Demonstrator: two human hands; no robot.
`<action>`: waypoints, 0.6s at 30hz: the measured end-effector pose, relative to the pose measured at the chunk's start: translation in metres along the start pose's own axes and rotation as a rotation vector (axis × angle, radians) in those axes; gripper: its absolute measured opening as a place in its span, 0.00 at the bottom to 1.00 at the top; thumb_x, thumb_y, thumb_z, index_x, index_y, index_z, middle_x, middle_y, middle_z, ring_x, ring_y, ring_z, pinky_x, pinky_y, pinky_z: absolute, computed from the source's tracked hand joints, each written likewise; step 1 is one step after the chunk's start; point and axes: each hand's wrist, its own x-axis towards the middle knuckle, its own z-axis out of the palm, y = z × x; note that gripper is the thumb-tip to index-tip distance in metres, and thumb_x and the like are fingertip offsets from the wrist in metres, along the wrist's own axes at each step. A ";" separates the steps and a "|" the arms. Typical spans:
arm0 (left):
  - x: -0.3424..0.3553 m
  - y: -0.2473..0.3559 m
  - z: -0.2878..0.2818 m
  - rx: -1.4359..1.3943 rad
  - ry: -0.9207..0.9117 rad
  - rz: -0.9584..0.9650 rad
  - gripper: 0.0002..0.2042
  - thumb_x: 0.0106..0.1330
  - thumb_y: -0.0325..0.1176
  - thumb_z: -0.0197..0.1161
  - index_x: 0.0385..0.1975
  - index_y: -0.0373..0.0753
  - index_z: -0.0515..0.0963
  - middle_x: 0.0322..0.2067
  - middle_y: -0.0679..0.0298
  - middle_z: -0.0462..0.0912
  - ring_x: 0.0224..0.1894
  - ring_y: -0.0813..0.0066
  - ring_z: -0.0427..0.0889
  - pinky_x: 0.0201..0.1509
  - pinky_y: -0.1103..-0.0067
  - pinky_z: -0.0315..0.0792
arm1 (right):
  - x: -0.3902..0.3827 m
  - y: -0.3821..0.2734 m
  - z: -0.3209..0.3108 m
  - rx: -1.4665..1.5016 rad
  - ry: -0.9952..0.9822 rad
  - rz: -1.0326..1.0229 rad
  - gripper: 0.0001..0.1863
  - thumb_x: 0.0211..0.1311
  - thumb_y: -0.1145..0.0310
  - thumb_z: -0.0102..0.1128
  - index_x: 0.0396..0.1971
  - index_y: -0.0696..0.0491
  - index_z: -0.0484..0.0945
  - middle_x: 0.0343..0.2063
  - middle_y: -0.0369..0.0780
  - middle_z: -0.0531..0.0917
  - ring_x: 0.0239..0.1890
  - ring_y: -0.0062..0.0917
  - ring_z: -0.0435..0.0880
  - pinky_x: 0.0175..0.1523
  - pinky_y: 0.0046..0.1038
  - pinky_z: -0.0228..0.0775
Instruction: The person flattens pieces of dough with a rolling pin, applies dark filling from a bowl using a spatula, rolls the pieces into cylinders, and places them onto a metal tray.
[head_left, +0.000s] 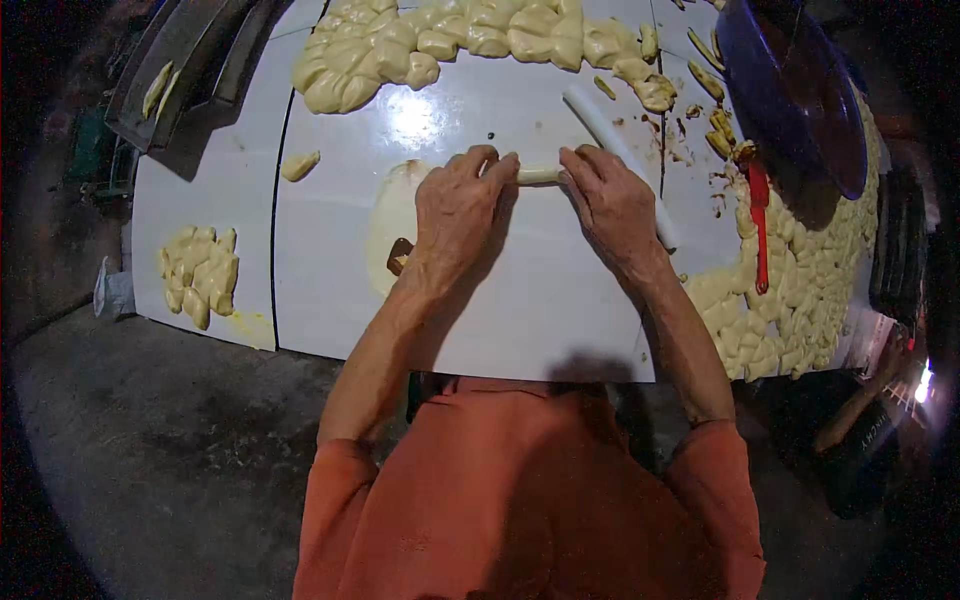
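Observation:
My left hand [460,210] and my right hand [610,205] curl their fingers round either end of a short cream cylinder [540,175] at the middle of the board; I cannot tell whether it is dough or a small roller. Under and beside my left hand lies a thin, pale flattened dough piece [390,200], with a brown, filling-like patch [400,257] near my wrist. A longer white rod [595,120] lies diagonally behind my right hand, partly hidden by it. A small dough lump [300,165] sits to the left.
Dough pieces line the back [440,35], left [197,270] and right [760,320] of the white table [330,310]. Metal troughs [170,90] stand back left, a dark blue basin [790,90] back right, near a red-handled tool [760,220]. Another person's arm [865,390] shows far right.

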 end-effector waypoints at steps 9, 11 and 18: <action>0.009 -0.006 -0.003 -0.019 -0.027 -0.007 0.12 0.66 0.33 0.68 0.48 0.40 0.83 0.43 0.52 0.85 0.43 0.54 0.86 0.45 0.63 0.80 | 0.013 -0.007 0.000 -0.012 -0.053 -0.036 0.21 0.64 0.65 0.66 0.56 0.51 0.80 0.46 0.39 0.82 0.46 0.34 0.81 0.50 0.37 0.74; 0.016 -0.002 -0.011 -0.037 -0.105 -0.014 0.12 0.66 0.33 0.67 0.48 0.40 0.84 0.44 0.52 0.85 0.44 0.54 0.86 0.45 0.62 0.80 | 0.017 -0.009 -0.006 0.003 -0.026 -0.043 0.22 0.64 0.65 0.66 0.57 0.51 0.78 0.46 0.38 0.82 0.46 0.33 0.81 0.49 0.37 0.74; 0.026 -0.018 -0.002 -0.106 -0.132 0.069 0.05 0.62 0.30 0.67 0.36 0.40 0.84 0.30 0.57 0.82 0.35 0.53 0.85 0.39 0.62 0.80 | 0.025 -0.007 -0.012 0.231 -0.169 0.053 0.15 0.63 0.73 0.63 0.49 0.55 0.81 0.40 0.43 0.83 0.45 0.39 0.81 0.52 0.42 0.74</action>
